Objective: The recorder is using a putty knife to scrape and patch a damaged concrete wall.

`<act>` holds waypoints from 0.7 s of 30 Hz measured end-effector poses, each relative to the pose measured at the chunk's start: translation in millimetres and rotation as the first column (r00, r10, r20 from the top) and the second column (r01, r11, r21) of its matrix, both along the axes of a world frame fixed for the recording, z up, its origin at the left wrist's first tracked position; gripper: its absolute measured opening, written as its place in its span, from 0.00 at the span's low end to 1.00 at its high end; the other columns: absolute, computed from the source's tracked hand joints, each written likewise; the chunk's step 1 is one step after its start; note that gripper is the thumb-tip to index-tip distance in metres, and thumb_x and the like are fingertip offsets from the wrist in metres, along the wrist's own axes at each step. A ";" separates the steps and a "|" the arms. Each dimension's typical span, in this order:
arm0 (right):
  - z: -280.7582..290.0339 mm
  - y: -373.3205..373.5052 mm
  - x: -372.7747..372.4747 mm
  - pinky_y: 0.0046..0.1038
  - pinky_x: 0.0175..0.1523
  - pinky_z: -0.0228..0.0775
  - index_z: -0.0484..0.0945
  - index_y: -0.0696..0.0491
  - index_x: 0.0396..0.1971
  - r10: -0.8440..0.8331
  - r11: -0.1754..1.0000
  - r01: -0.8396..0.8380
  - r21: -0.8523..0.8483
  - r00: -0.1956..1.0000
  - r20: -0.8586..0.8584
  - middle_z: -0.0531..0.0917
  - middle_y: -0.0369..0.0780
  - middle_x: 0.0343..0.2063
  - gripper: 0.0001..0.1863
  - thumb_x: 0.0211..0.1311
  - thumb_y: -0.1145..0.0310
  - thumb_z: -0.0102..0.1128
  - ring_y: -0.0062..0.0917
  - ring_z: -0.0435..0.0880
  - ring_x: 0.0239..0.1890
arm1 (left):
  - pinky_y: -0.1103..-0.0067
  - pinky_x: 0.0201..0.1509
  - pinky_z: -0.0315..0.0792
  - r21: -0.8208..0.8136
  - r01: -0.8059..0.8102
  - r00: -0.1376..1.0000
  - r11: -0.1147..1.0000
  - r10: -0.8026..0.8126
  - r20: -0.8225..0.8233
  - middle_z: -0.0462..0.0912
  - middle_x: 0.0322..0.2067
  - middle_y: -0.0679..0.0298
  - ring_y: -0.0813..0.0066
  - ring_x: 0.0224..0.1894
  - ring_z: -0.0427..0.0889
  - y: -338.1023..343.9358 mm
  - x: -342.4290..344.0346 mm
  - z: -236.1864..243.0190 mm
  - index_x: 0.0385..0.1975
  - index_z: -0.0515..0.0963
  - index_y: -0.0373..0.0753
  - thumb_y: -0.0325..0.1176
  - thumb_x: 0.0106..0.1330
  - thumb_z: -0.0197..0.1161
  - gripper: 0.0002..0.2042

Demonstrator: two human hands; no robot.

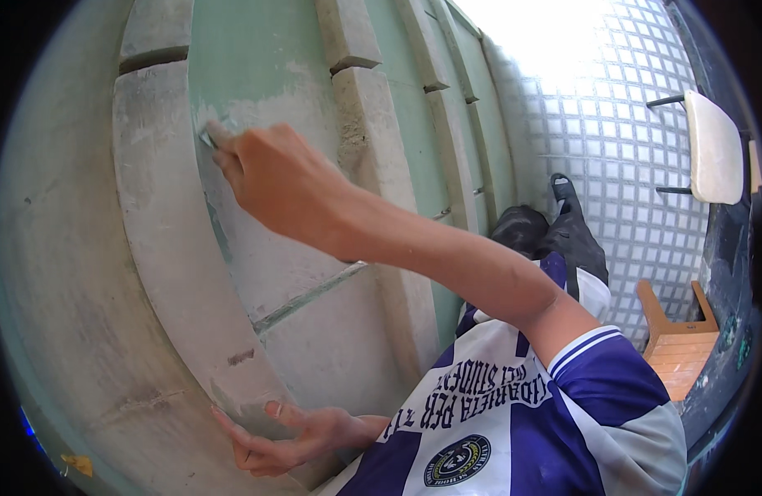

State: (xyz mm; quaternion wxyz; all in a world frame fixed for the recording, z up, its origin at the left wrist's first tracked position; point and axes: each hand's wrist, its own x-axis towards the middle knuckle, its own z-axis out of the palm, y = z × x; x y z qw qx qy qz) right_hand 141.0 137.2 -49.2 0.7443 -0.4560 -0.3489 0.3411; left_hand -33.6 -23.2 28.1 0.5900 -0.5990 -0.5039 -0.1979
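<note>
My right hand (273, 182) is closed on a small putty scraper (209, 134), whose blade meets the green wall panel (248, 50) where pale grey filler is smeared, beside a raised grey strip (153, 145). My arm stretches across the panel from the lower right. Lower down, my left hand (286, 442) is open, fingers spread, resting at the lower part of that same strip. A second rough grey strip (368, 132) runs parallel to the right of the panel, with a pale filled area between them.
More green panels and grey strips run off to the right. A tiled floor (596, 140) lies beside them, with my sandalled foot (563, 190) on it. At the right edge stand a white chair (711, 149) and a small wooden stool (678, 347) against a dark stained surface (732, 314).
</note>
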 end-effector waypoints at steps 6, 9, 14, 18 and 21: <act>-5.9 -13.7 -12.3 0.45 0.29 0.74 0.72 0.60 0.57 0.139 0.990 -0.137 -0.026 0.988 0.067 0.79 0.59 0.24 0.19 0.69 0.70 0.49 0.52 0.82 0.25 | 0.66 0.51 0.62 0.013 0.039 0.999 0.999 -0.039 -0.035 0.73 0.35 0.62 0.62 0.39 0.73 3.8 -7.9 1.1 0.58 0.79 0.51 0.61 0.70 0.44 0.28; -2.8 -54.0 -32.9 0.46 0.27 0.76 0.62 0.56 0.67 0.291 0.956 -0.285 -0.069 0.948 0.125 0.80 0.58 0.23 0.27 0.67 0.71 0.49 0.50 0.84 0.27 | 0.66 0.51 0.63 0.038 0.061 0.996 0.997 -0.059 -0.065 0.73 0.35 0.62 0.62 0.40 0.73 6.2 -3.6 1.9 0.58 0.79 0.51 0.60 0.70 0.45 0.27; -1.5 -89.0 -59.3 0.42 0.25 0.76 0.57 0.55 0.71 0.322 0.947 -0.308 -0.095 0.918 0.233 0.79 0.55 0.18 0.34 0.64 0.74 0.52 0.45 0.84 0.22 | 0.66 0.52 0.62 0.021 0.054 0.997 0.998 -0.053 -0.056 0.74 0.36 0.61 0.61 0.41 0.74 5.2 -0.2 1.1 0.58 0.79 0.50 0.59 0.70 0.47 0.27; 4.8 -71.1 -43.7 0.41 0.23 0.75 0.58 0.58 0.70 0.290 0.956 -0.272 -0.112 0.936 0.200 0.78 0.53 0.16 0.33 0.63 0.75 0.52 0.44 0.84 0.21 | 0.66 0.53 0.62 0.017 0.082 0.996 0.997 -0.081 -0.042 0.74 0.36 0.61 0.62 0.42 0.73 3.9 0.1 1.6 0.58 0.79 0.50 0.60 0.71 0.46 0.27; 2.3 -53.7 -35.1 0.40 0.22 0.75 0.61 0.60 0.68 0.224 0.970 -0.201 -0.137 0.958 0.180 0.78 0.52 0.16 0.32 0.62 0.76 0.52 0.43 0.84 0.21 | 0.66 0.53 0.62 -0.006 0.064 0.998 0.998 -0.064 -0.020 0.74 0.36 0.61 0.62 0.42 0.74 4.2 -0.1 -1.3 0.58 0.79 0.50 0.60 0.71 0.46 0.27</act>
